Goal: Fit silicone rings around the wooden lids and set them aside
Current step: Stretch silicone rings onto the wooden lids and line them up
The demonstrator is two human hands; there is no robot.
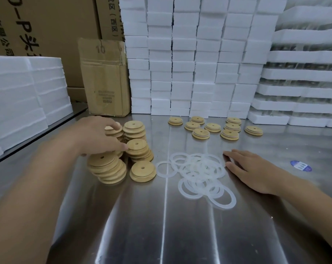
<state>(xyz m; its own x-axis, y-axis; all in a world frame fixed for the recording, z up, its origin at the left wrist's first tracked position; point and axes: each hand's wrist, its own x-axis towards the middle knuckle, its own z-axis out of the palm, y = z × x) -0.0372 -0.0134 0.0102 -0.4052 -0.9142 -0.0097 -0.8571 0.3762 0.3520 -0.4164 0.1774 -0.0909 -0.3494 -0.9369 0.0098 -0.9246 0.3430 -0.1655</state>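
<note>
Several stacks of round wooden lids (136, 147) with centre holes stand at the left of the steel table (180, 235). My left hand (96, 136) reaches over these stacks, its fingers curled round a lid on the back-left stack (113, 130). A loose pile of translucent white silicone rings (199, 174) lies in the middle. My right hand (252, 170) rests flat on the table just right of the rings, fingers straight, holding nothing. Several lids with rings fitted (212, 127) lie spread out singly at the back.
Stacks of white foam blocks (190, 63) wall off the back and right, with more foam (24, 96) at the left. A small cardboard box (106, 79) stands behind the lid stacks. A blue sticker (300, 165) is on the table at the right.
</note>
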